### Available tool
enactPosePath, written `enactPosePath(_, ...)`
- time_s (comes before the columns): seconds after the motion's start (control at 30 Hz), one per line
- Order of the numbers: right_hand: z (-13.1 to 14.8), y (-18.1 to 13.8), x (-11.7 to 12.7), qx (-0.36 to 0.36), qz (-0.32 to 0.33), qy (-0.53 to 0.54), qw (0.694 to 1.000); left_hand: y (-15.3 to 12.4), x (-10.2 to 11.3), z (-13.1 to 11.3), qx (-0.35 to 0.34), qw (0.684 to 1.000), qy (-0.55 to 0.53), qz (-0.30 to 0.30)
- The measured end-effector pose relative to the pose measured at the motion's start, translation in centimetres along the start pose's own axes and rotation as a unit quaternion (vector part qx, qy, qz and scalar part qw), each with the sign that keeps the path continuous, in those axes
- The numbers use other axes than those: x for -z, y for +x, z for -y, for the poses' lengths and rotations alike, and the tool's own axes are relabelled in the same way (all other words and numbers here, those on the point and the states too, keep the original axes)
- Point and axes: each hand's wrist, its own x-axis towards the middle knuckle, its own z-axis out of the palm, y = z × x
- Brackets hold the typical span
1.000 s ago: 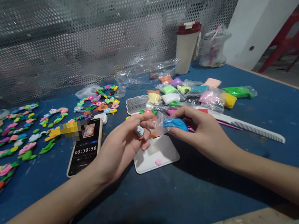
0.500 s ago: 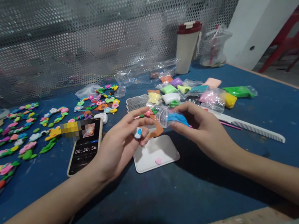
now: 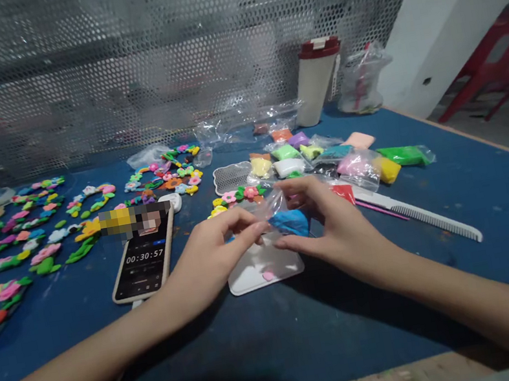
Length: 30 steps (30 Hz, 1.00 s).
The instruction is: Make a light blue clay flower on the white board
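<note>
Over the white board, my right hand [image 3: 334,222] holds a clear plastic bag of blue clay [image 3: 291,223] between thumb and fingers. My left hand [image 3: 223,248] is closed, its thumb and fingertips pinched at the bag's clear mouth. A bit of blue shows by the left hand's fingers, mostly hidden. Below the hands lies the white board [image 3: 245,279], with a small pink clay piece [image 3: 268,276] on it. Just behind them is a row of clay flowers [image 3: 251,192] in pink, red and yellow with green leaves, partly covered by the hands.
Bagged clay in several colours [image 3: 290,166] lies behind my right hand. A white comb [image 3: 437,222] and a thin pink stick [image 3: 381,209] lie right. Left are a phone [image 3: 146,262] running a timer and flower-decorated pieces [image 3: 89,200]. A tumbler [image 3: 315,84] stands at the back.
My left hand has turned and closed, moving from apart to the bag's mouth. The white piece with a blue dot in its fingers is now hidden. The bag has moved slightly lower.
</note>
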Motion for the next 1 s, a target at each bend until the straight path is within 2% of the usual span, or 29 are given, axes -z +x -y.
enactPosePath(0.13, 0.4, 0.5, 0.9, -0.089, 0.109, 0.097, 0.985, 0.0, 0.2, 0.3, -0.025, 0.999, 0.038, 0.003)
enactPosePath(0.23, 0.3, 0.7, 1.2, -0.108, 0.143, 0.151, 0.972, -0.2, 0.5, 0.2, -0.044, 0.997, 0.064, -0.004)
enactPosePath(0.5, 0.4, 0.7, 1.3, -0.127, 0.144, 0.232, 0.954, -0.2, 0.5, -0.3, -0.064, 0.993, 0.093, -0.023)
enactPosePath(0.67, 1.2, 0.2, 1.0, -0.110, 0.087, 0.144, 0.980, -0.1, 0.4, 0.0, -0.062, 0.995, 0.073, -0.030)
enactPosePath(0.8, 1.6, 0.0, 0.9, -0.096, 0.073, 0.084, 0.989, 0.1, 0.6, -0.1, -0.057, 0.997, 0.043, -0.032)
enactPosePath(1.0, 1.3, 0.4, 0.9, -0.098, 0.061, 0.088, 0.989, 0.1, 0.6, 0.0, -0.024, 0.996, 0.055, -0.063)
